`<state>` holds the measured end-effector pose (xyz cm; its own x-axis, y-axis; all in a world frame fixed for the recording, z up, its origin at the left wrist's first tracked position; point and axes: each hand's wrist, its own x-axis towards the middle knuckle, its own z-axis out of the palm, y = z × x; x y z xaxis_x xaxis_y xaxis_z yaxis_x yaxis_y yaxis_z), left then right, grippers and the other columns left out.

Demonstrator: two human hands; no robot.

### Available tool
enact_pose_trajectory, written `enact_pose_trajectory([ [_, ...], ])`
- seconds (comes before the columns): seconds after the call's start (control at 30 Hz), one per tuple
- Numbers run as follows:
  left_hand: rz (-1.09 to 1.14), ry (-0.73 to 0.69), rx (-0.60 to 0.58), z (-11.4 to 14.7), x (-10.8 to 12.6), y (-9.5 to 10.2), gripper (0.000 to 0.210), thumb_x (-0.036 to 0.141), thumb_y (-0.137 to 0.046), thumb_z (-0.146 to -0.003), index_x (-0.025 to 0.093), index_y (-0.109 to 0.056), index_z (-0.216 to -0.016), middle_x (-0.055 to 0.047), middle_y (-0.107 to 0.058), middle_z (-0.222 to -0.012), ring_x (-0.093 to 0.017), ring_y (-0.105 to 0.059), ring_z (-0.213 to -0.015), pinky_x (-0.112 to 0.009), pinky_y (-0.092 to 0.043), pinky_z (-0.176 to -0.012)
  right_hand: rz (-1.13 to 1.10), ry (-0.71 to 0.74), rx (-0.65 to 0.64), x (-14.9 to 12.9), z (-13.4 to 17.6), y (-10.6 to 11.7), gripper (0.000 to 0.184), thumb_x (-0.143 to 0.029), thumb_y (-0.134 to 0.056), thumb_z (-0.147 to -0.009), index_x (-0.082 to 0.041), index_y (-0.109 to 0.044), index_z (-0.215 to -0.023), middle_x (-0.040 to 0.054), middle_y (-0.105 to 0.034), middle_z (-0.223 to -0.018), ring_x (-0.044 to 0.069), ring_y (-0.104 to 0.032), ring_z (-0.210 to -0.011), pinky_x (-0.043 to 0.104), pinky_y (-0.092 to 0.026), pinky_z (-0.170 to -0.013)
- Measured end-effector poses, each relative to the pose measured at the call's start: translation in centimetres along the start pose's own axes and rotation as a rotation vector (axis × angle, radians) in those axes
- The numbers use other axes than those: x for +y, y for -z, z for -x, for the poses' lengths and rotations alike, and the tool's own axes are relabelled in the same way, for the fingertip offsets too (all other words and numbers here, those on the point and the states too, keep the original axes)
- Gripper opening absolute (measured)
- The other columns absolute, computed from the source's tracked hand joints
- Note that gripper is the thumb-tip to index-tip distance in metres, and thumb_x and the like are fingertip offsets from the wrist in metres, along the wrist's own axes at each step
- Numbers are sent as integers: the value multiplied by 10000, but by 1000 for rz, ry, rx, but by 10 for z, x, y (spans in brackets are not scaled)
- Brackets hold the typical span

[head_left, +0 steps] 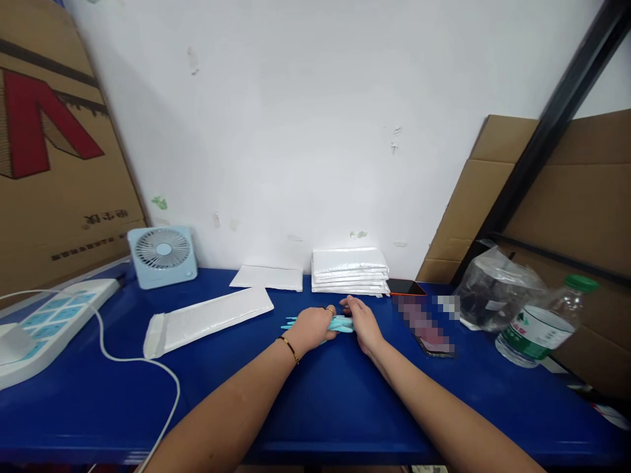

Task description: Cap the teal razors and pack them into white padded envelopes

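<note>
My left hand (311, 327), with a ring and a dark bracelet, is closed over a bundle of slim light-blue pieces (341, 324). Their thin tips stick out to its left, and their exact kind cannot be made out. At the bundle's right end is my right hand (365, 326), its fingers slightly bent and apart, the palm side turned to the pieces. It seems to touch their ends without wrapping round them. To the left lies a long white padded envelope (211, 320) with its near end folded. Behind the hands are a stack of white padded envelopes (350, 270) and a single one (267, 277).
On the blue table (340, 420) stand a light-blue fan (163, 253) and a white power strip (64, 322) with a cable. To the right are a phone (434, 341), a dark tablet-like device (407, 287), a clear plastic bag (497, 289) and a green-capped bottle (535, 335).
</note>
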<state>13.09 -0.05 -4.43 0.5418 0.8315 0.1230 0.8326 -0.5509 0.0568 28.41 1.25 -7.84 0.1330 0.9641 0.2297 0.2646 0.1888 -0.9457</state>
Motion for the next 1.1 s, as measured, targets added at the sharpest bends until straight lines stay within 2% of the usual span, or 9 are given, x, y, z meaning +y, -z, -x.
enact_pose_trajectory([
  [0.2, 38, -5, 5, 2, 3, 0, 399, 410, -571, -751, 130, -504, -1028, -126, -632, -942, -275, -615, -871, -345, -467, -733, 294, 160, -111, -10, 0, 0, 449, -515, -330, -857, -188, -636, -820, 57, -623, -863, 210, -559, -869, 328, -408, -809],
  [0.33, 84, -7, 2, 4, -2, 0, 409, 451, -549, -753, 139, -537, -1017, -109, -630, -944, -257, -615, -854, -321, -465, -720, 236, 189, -468, -23, 1, 19, 459, -507, -311, -878, -187, -620, -992, 55, -616, -971, 200, -545, -940, 336, -400, -865],
  [0.4, 104, -3, 4, 5, -5, 0, 390, 450, -540, -759, 145, -548, -1001, -98, -630, -940, -243, -614, -847, -305, -463, -714, 299, 284, -669, -29, 2, 34, 467, -504, -521, -782, -215, -552, -1148, 55, -570, -1093, 214, -501, -1024, 346, -378, -912],
  [0.47, 120, -2, 11, 6, -6, 1, 399, 462, -541, -757, 152, -547, -1009, -90, -627, -948, -232, -608, -858, -295, -460, -722, 417, 367, -750, -32, 2, 48, 662, -453, -703, -624, -234, -501, -1215, 63, -518, -1155, 237, -459, -1072, 359, -363, -935],
  [0.53, 146, 0, 14, 8, -5, 2, 459, 507, -555, -733, 156, -542, -1029, -88, -623, -950, -233, -600, -874, -296, -459, -733, 521, 385, -714, -29, -1, 57, 646, -389, -722, -609, -234, -510, -1199, 69, -506, -1135, 229, -477, -1025, 354, -387, -900],
  [0.67, 174, 9, -50, 13, 3, 11, 595, 548, -647, -616, 143, -544, -1040, -102, -616, -953, -253, -591, -875, -306, -464, -725, 555, 276, -627, -17, -7, 60, 467, -289, -646, -678, -203, -541, -1125, 41, -561, -908, 149, -533, -719, 279, -449, -674],
  [0.8, 107, 59, -141, 13, 15, 20, 304, 306, -600, -673, 138, -581, -926, -100, -638, -906, -236, -615, -814, -288, -472, -689, 477, 202, -710, -12, -5, 52, 300, -238, -628, -679, -194, -588, -973, -4, -570, -734, 123, -516, -629, 224, -408, -559],
  [0.93, 82, 98, -165, 11, 19, 20, 239, 255, -584, -621, 143, -598, -832, -95, -652, -825, -244, -631, -737, -294, -482, -620, 460, 169, -749, -17, 1, 50, 185, -236, -601, -698, -179, -601, -874, -9, -557, -690, 114, -500, -601, 212, -385, -531],
  [1.1, 29, 70, -84, 12, 15, 14, 285, 351, -573, -643, 150, -600, -842, -105, -652, -862, -262, -628, -801, -337, -491, -688, 395, 284, -656, -29, 7, 47, 291, -299, -695, -617, -192, -593, -866, 20, -547, -898, 147, -514, -760, 247, -429, -673],
])
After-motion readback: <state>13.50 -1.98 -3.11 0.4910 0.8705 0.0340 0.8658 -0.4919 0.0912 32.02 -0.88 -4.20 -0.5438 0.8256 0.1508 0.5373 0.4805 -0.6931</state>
